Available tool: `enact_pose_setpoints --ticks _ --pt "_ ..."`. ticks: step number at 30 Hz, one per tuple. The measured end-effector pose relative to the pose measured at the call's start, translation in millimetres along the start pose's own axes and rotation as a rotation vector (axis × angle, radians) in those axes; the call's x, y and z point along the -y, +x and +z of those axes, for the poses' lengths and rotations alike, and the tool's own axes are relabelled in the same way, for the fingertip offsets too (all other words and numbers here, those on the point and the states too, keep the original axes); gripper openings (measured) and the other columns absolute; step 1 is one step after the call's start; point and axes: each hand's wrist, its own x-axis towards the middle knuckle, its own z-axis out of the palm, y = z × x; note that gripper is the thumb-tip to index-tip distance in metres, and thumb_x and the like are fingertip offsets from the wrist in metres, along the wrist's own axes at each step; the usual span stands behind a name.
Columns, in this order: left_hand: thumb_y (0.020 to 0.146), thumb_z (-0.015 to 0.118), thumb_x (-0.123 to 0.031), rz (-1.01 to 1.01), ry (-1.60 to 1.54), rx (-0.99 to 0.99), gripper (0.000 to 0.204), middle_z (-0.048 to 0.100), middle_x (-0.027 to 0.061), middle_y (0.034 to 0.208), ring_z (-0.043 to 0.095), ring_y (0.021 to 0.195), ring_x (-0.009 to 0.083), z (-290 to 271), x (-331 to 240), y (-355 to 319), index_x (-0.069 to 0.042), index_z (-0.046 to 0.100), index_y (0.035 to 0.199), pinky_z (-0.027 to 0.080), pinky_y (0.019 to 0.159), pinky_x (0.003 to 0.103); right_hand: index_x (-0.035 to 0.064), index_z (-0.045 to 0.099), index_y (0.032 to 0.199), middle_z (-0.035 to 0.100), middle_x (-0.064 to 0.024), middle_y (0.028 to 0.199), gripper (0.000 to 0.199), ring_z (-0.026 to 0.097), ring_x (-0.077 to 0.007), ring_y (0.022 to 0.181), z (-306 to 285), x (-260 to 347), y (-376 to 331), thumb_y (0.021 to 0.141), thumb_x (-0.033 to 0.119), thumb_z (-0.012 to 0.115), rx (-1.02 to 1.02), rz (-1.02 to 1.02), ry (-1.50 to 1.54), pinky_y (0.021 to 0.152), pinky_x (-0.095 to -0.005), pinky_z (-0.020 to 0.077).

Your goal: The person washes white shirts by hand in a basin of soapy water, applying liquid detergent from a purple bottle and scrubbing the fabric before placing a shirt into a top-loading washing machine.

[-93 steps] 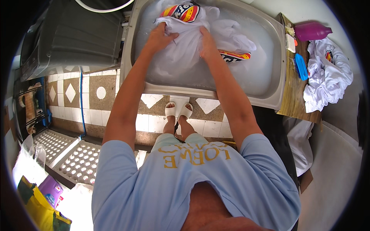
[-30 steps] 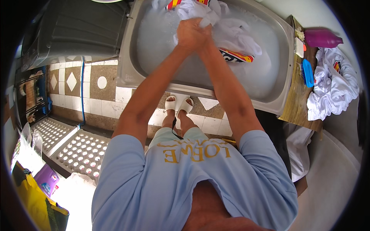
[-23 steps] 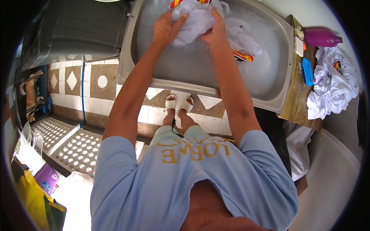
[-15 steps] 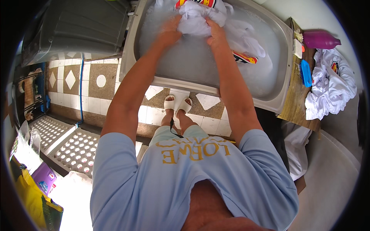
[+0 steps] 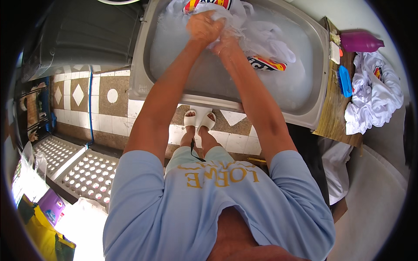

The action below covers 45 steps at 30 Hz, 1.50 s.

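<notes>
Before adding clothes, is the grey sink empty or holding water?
Holding water: it's cloudy around the white laundry; depth unclear.

Gold capital letters run across the chest of the light-blue shirt, upside down in this view. Bold lettering stands in two red, yellow and black prints, upper and lower, on white cloth in the sink. A similar small print on the white laundry and the label on a purple pack are too small to read.
</notes>
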Motion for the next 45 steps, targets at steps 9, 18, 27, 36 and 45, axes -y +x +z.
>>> enact_pose_setpoints --ticks 9,18,27,36,45 --pt "0.065 0.07 -0.045 -0.012 -0.346 0.116 0.047 0.066 0.0096 0.066 0.065 0.071 0.0297 17 3 -23 -0.011 0.072 0.097 0.052 0.069 0.038 -0.0003 0.052 0.116 0.059 -0.0125 0.105 0.036 0.06 -0.0238 0.09 -36 14 27 0.09 0.023 0.048 0.59 0.073 0.1 0.076 -0.0386 0.051" --pt "0.071 0.064 -0.035 0.241 0.152 0.445 0.053 0.055 0.0153 0.122 0.053 0.112 0.0329 -81 26 -11 -0.01 0.057 0.117 0.04 0.096 0.039 -0.0051 0.058 0.11 0.062 -0.0251 0.105 0.058 0.062 -0.0342 0.092 27 86 -90 0.072 0.038 0.065 -0.036 -0.17 -1.949 0.08 -0.0406 0.0484" --pt "0.078 0.058 -0.035 0.226 0.445 0.717 0.045 0.06 0.0096 0.118 0.052 0.115 0.0306 -63 13 4 -0.017 0.058 0.119 0.038 0.095 0.044 0.0012 0.065 0.102 0.063 -0.0222 0.102 0.037 0.06 -0.0347 0.099 -8 66 -44 0.081 0.03 0.056 0.2 -0.552 -2.032 0.085 -0.0439 0.0465" --pt "0.083 0.052 -0.042 0.504 0.455 0.328 0.037 0.067 0.0103 0.092 0.063 0.091 0.0293 -49 21 5 -0.012 0.069 0.098 0.047 0.081 0.04 0.0055 0.068 0.1 0.065 -0.0173 0.102 0.033 0.062 -0.0353 0.091 1 78 -14 0.08 0.03 0.056 0.281 -0.667 -2.038 0.08 -0.0415 0.049" --pt "0.087 0.051 -0.042 -0.007 0.514 0.176 0.039 0.065 0.0186 0.106 0.063 0.095 0.0371 -64 42 61 -0.011 0.062 0.109 0.049 0.083 0.048 0.003 0.055 0.111 0.065 -0.0224 0.099 0.048 0.062 -0.0401 0.093 11 119 26 0.084 0.043 0.056 -0.143 -0.893 -1.889 0.084 -0.0461 0.0477"
